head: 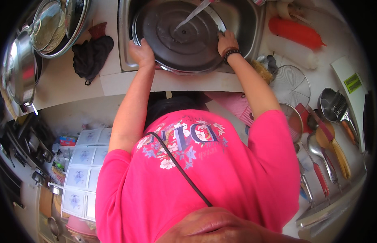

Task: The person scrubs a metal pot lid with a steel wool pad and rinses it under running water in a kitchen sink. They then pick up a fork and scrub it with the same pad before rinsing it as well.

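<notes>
A large round dark pan or lid (203,50) with a shiny metal rim lies tilted over the stainless steel sink (252,36). Its dark face has ring-shaped ridges and a small hole at the centre. Water (193,16) runs down from above onto this face. My left hand (142,54) grips the rim at the left, thumb on top and fingers out of sight below. At the right edge my right hand (227,43) holds the rim, a dark bracelet on its wrist. Something small and dark shows at its fingertips, too small to name.
Left of the sink lie a black cloth (92,57) and stacked pot lids (48,27). On the right are a red squeeze bottle (294,32), a clear bottle (293,51), a wire strainer (291,85), a ladle (319,145) and a small pan (328,103).
</notes>
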### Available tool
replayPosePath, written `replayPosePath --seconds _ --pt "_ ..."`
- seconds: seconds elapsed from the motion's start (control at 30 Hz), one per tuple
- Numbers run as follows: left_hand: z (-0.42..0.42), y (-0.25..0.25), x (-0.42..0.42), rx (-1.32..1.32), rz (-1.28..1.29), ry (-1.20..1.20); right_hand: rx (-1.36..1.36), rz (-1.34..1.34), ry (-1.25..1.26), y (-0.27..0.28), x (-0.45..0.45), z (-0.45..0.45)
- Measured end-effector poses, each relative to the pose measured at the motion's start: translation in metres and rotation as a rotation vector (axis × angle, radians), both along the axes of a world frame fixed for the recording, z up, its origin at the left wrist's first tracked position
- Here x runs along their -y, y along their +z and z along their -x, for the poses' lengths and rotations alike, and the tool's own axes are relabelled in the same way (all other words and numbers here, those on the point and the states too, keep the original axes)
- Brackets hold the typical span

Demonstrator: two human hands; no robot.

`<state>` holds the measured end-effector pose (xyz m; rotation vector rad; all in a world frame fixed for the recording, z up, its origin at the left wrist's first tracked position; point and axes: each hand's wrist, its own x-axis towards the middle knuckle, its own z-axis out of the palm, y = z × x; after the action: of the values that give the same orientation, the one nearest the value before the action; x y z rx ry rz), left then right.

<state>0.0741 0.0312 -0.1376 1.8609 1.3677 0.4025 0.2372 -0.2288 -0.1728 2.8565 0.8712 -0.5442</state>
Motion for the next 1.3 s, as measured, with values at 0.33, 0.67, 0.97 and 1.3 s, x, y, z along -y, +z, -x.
replayPosePath --seconds 0.33,0.67,0.97,1.3 --pt "0.001 -0.01 0.002 -0.011 -0.006 0.02 0.074 0.095 0.067 -0.029 -0.009 -0.029" --pt "0.001 -0.011 0.0 -0.054 0.014 -0.008 0.044 0.087 0.039 -0.047 -0.013 -0.048" --pt "0.008 -0.011 0.001 0.022 -0.032 -0.023 -0.123 -0.243 0.248 0.016 -0.03 0.052" --pt "-0.001 -0.025 -0.007 -0.058 -0.041 -0.026 -0.165 -0.373 0.253 0.07 0.018 0.084"
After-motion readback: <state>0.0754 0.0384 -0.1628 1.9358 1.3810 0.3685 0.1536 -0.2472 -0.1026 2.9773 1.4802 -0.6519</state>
